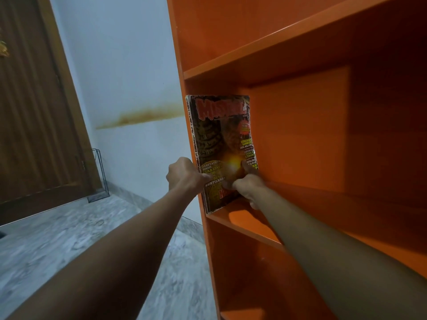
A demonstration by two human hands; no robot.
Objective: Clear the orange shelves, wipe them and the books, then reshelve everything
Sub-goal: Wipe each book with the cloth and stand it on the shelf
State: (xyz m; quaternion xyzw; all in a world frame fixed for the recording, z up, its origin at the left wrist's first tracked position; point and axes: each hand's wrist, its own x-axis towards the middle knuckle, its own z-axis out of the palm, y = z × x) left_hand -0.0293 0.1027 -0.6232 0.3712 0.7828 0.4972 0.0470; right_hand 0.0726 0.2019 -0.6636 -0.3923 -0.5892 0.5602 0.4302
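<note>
**A:** What was around you?

**B:** The orange bookcase (254, 49) filled my right side, and its left side panel stood between me and the pale wall (120, 65). A brown stain (138, 117) ran across that wall. Below lay the grey marbled floor (69, 239), and a dark wooden door (30, 112) stood at far left. A thin black wire rack (99, 179) sat on the floor just beside the door.

**A:** And your hands?

**B:** Both held the Misteri magazine (219, 139). My left hand (184, 175) gripped its lower left edge, fingers curled round it, the thumb on the cover. My right hand (249, 188) pinched the lower right corner, with fingers bent onto the cover. The spine edge looked thick, so whether it was one issue or a bundle, I couldn't tell.

**A:** Where was it?

**B:** It stood upright on the middle shelf board, at the left end against the side panel, cover facing me. What I saw of the compartments above and below held only shadow.
</note>
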